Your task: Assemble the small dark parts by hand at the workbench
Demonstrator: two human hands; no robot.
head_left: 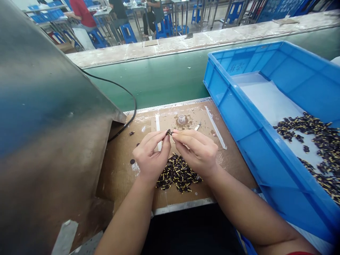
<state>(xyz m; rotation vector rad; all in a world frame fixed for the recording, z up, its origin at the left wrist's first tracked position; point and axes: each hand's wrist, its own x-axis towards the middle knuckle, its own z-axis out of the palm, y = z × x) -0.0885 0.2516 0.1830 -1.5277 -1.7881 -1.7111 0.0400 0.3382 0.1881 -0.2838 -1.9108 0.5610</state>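
Note:
My left hand (152, 153) is closed in a pinch on a small dark round piece (168, 132). Right beside it, my right hand (198, 150) pinches a tiny part, mostly covered by the fingertips; a bit of black and yellow shows between the hands. The fingertips of both hands nearly meet above the cardboard. Below them lies a heap of small black-and-yellow parts (179, 173). A black disc (132, 161) rests left of my left hand, with another one partly hidden by that hand.
A blue crate (247, 109) at right holds white sheeting and many black-and-yellow parts (326, 141). A metal housing (53, 106) rises at left, with a black cable (124, 88). A clear small cup (182, 119) stands on the cardboard (122, 187). Beyond runs a green belt (164, 79); people sit farther off.

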